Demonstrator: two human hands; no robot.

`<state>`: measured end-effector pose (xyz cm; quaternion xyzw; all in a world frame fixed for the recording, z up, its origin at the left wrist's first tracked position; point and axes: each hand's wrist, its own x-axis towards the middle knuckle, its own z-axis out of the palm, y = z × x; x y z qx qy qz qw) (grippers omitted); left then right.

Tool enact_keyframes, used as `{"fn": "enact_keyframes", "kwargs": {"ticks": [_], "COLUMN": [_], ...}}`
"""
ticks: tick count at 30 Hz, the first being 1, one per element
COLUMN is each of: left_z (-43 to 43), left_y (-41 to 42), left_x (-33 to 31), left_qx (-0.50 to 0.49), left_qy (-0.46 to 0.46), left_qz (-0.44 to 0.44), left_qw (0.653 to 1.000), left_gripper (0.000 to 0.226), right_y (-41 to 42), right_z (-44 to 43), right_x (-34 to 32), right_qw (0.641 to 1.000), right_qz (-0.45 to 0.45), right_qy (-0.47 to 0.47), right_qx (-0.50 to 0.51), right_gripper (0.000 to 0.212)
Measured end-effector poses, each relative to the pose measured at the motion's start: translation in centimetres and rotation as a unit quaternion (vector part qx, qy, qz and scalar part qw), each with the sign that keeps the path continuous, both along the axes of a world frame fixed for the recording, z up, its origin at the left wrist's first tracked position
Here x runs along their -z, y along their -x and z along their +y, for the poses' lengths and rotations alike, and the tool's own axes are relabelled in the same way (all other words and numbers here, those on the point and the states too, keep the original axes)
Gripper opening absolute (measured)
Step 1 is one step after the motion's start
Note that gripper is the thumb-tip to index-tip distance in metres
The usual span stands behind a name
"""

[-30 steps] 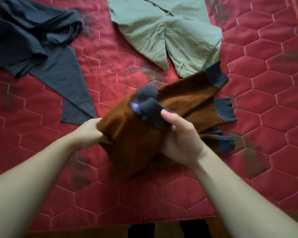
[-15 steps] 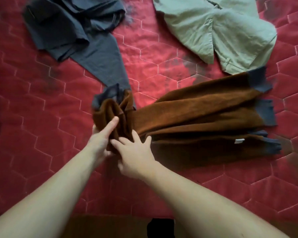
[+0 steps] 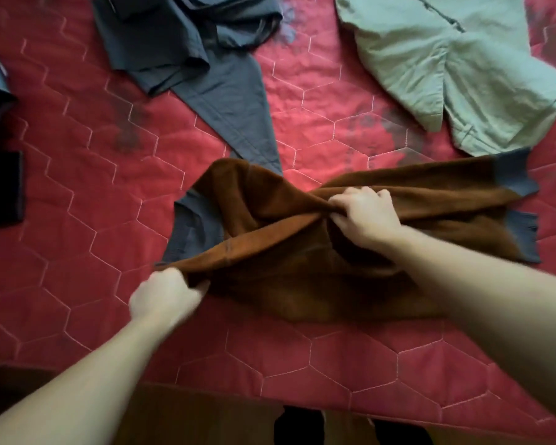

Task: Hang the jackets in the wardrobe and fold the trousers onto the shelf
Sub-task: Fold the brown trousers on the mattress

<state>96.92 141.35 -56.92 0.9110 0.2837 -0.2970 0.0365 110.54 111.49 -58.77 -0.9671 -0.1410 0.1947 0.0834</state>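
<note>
here left hand (image 3: 164, 297) and right hand (image 3: 366, 216) clutch the brown garment (image 3: 302, 271); grey garment (image 3: 225, 91) and green garment (image 3: 446, 75) lie just beyond.

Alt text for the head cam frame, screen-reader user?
Two bare hands grip a brown garment on a red quilted bedspread: the left hand holds its near-left edge, the right hand bunches its middle. A dark grey garment and a pale green garment lie farther back.

Quilt (image 3: 77, 252) bears brown garment (image 3: 270, 252), grey garment (image 3: 225, 85), green garment (image 3: 446, 75).
</note>
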Motion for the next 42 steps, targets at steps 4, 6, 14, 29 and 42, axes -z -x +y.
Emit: {"fn": "enact_keyframes", "kwargs": {"ticks": [4,6,14,29,42], "left_z": [-2.5,-4.7,-6.6,-5.4,-2.9], "left_y": [-4.5,-7.0,-10.1,-25.8,-27.8], "left_x": [-1.6,-0.8,0.7,4.4,2.8], "left_qx": [0.181,0.255,0.368,0.248,0.216], "left_qy": [0.090,0.136,0.154,0.136,0.096], "left_qz": [-0.314,-0.327,0.049,-0.030,-0.324], "left_qw": [0.928,0.900,0.916,0.959,0.916], "left_gripper": [0.033,0.034,0.023,0.053,0.062], "right_y": [-4.5,-4.9,-11.8,-13.1,-17.8], "right_z": [-0.6,-1.0,0.7,-3.7,-2.4], "right_x": [-2.0,-2.2,-2.2,3.1,-0.5], "right_qw": [0.965,0.954,0.981,0.990,0.968], "right_qz": [0.251,0.292,-0.059,0.030,-0.226], "right_qy": [-0.078,-0.062,-0.129,0.103,-0.074], "right_qx": [0.020,0.010,0.131,-0.091,-0.085], "right_gripper": [0.010,0.015,0.029,0.083,0.069]}}
